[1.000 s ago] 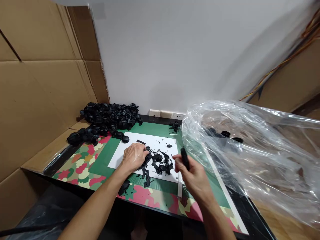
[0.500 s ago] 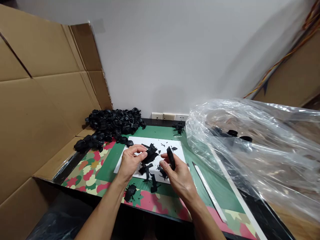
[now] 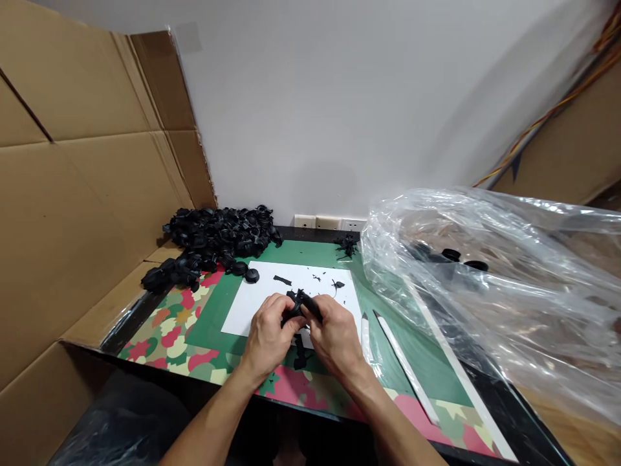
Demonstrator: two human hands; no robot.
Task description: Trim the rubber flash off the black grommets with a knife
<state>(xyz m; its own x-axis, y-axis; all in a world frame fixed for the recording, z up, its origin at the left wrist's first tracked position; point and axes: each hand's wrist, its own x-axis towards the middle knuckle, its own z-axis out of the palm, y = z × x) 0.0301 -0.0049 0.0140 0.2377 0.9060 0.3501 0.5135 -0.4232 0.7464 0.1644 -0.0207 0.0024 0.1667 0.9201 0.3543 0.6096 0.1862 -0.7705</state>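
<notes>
My left hand (image 3: 268,331) and my right hand (image 3: 334,335) meet over a white sheet (image 3: 252,298) on the green cutting mat (image 3: 213,304). The left fingers are closed round a small black ribbed part (image 3: 293,305). The right fingers pinch a black stick-like tool (image 3: 310,305) against that part. Black trimmings (image 3: 299,353) lie just below the hands, partly hidden by them.
A heap of black ribbed parts (image 3: 220,236) sits at the back left beside cardboard walls (image 3: 72,188). A big clear plastic bag (image 3: 490,285) with a few black parts fills the right. Two white strips (image 3: 402,369) lie on the mat. Wall sockets (image 3: 325,223) line the back edge.
The left hand lifted a black part off the scrap pile. Both hands came together at the sheet's front edge, and the tool now touches the part.
</notes>
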